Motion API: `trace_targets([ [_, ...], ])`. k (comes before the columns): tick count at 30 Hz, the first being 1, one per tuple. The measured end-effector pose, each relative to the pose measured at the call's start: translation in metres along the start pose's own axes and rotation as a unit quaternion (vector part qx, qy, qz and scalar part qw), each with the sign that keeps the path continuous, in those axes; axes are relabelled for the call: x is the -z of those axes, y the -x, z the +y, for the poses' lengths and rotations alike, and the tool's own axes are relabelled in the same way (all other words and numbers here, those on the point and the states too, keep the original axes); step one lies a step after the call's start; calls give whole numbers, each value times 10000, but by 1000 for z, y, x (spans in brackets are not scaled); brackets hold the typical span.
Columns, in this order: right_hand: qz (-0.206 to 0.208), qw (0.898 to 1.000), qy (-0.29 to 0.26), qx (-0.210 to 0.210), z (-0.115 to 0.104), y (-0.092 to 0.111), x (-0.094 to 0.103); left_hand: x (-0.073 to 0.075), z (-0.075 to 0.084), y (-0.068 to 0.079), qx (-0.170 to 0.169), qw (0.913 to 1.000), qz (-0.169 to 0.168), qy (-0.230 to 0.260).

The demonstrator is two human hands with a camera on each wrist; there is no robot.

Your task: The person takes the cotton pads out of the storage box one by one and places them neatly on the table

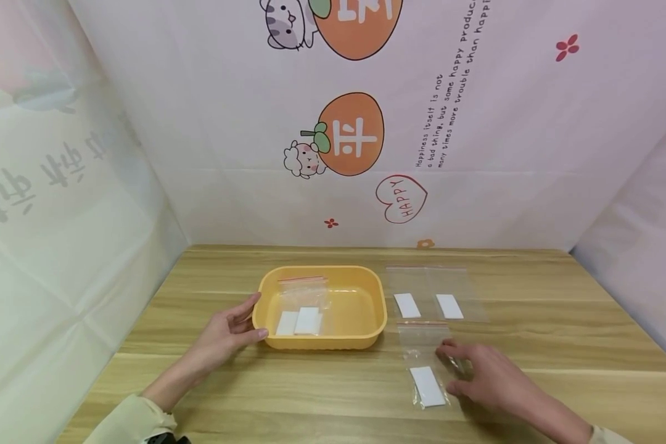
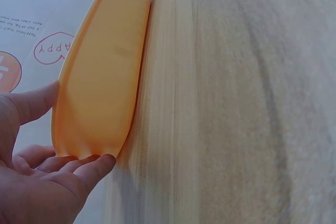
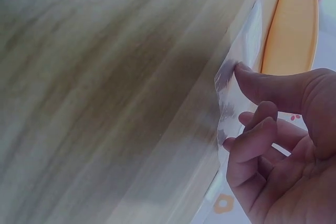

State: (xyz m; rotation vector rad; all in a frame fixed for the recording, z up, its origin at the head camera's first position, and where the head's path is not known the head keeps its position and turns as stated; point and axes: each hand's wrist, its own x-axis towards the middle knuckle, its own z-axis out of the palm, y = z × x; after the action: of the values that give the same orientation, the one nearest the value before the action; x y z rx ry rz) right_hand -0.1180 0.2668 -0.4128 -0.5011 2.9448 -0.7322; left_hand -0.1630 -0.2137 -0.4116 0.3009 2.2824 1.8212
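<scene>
At the left end of a yellow plastic basin [image 1: 333, 343], my left hand [image 1: 230, 330] grips the corner. Its thumb lies along the rim and its fingers bear on the end wall in the left wrist view. Inside the basin are clear zip bags [image 1: 305, 295] with white cards [image 1: 308, 320]. My right hand [image 1: 491, 373] is beside another clear zip bag [image 1: 422, 342], which has a white card [image 1: 428, 386] in its lower part. The thumb and fingertips touch this bag's right edge with a gap between them, and the film puckers there.
Behind that bag lie more clear zip bags [image 1: 430, 280], with one white card [image 1: 407, 305] at left and another white card [image 1: 449, 306] at right. All stand on a wood-grain table [image 1: 311, 394]. A printed white cloth [image 1: 227, 123] rises at its back and sides.
</scene>
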Motion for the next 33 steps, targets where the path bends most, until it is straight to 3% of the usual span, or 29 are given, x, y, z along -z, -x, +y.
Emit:
trace_targets([
  [6,165,9993,-266,195,-5,-2,7,0,-2,-1,93,9999,49,18],
  [12,206,9956,-793,458,-18,-18,28,0,-4,-4,49,10000,21,-32],
  [19,251,9966,-414,670,-63,-55,53,2,-2,-2,-4,10000,1,57],
  [22,280,9948,-157,972,-81,-76,56,2,-1,-2,-25,9999,-34,95],
  [27,-131,9913,-196,1296,-106,-117,47,3,0,-3,7,10000,-14,96],
  [33,-961,9899,-677,797,-127,-158,21,2,-1,-4,66,9999,-34,74],
])
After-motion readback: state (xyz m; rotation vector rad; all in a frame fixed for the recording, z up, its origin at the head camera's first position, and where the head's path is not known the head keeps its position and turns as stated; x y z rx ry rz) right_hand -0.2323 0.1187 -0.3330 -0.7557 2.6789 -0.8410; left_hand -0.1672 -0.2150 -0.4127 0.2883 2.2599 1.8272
